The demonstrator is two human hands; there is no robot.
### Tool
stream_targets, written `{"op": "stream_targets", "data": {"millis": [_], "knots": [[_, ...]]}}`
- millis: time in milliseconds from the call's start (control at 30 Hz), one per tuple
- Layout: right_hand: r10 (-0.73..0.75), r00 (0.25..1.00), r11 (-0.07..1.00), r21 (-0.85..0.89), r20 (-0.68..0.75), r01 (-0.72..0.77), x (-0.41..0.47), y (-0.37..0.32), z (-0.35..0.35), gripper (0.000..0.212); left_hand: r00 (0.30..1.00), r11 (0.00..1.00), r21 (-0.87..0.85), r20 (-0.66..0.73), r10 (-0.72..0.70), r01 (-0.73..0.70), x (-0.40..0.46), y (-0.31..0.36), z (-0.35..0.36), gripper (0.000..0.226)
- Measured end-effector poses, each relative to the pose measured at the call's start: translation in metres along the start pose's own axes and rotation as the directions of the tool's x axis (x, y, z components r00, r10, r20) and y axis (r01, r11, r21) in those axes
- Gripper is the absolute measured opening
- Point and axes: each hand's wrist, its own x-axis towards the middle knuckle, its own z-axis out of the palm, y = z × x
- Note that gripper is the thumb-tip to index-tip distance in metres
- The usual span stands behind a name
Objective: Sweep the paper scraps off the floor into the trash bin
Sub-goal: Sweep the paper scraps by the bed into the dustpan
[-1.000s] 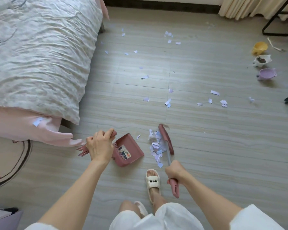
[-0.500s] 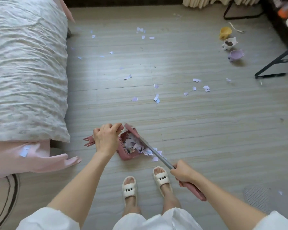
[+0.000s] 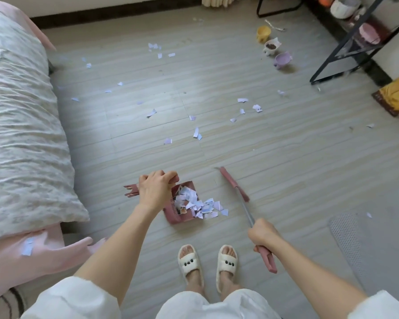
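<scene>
1. Dustpan (image 3: 183, 217): pink plastic, ridged comb edge, resting on striped wood-look floor (image 3: 286, 169); handle gripped by left hand (image 3: 156, 191), fingers curled round it.
2. Paper scraps (image 3: 195, 203): pale, torn, heaped in dustpan and spilling past its lip; more lying scattered farther off.
3. Broom (image 3: 234, 184): pink head, metal shaft, gripped by right hand (image 3: 263, 236); swung rightward, clear of dustpan since 0.5 s ago.

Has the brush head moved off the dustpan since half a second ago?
Yes. The brush head has swung right, away from the dustpan, which stays put; it now lies clear of the scrap pile.
</scene>
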Motion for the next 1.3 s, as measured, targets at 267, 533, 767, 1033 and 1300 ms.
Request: {"op": "stream_targets", "data": {"millis": [267, 533, 767, 1033, 1300], "knots": [[0.096, 0.986, 0.905, 0.401, 0.137, -0.144, -0.015, 0.006, 0.025, 0.020, 0.983, 0.982, 0.057, -0.011, 0.184, -0.183, 0.001, 0.007, 0.011, 0.019], [0.007, 0.966, 0.907, 0.404, 0.257, -0.114, -0.031, -0.009, 0.029, 0.026, 0.967, 0.966, 0.063, -0.033, 0.252, -0.250, 0.000, 0.019, 0.015, 0.017], [-0.002, 0.984, 0.925, 0.375, 0.178, -0.066, -0.038, 0.009, -0.005, 0.027, 0.966, 0.968, 0.031, -0.072, 0.249, -0.247, 0.004, 0.013, 0.012, 0.014], [0.071, 0.996, 0.938, 0.336, 0.062, -0.088, -0.027, 0.025, -0.010, 0.028, 0.954, 0.952, 0.060, 0.027, 0.298, -0.299, 0.012, -0.007, -0.005, 0.014], [0.094, 0.985, 0.921, 0.363, 0.146, -0.142, -0.028, 0.005, 0.014, 0.020, 0.952, 0.951, 0.050, -0.008, 0.305, -0.304, 0.012, -0.023, -0.023, 0.015]]}}
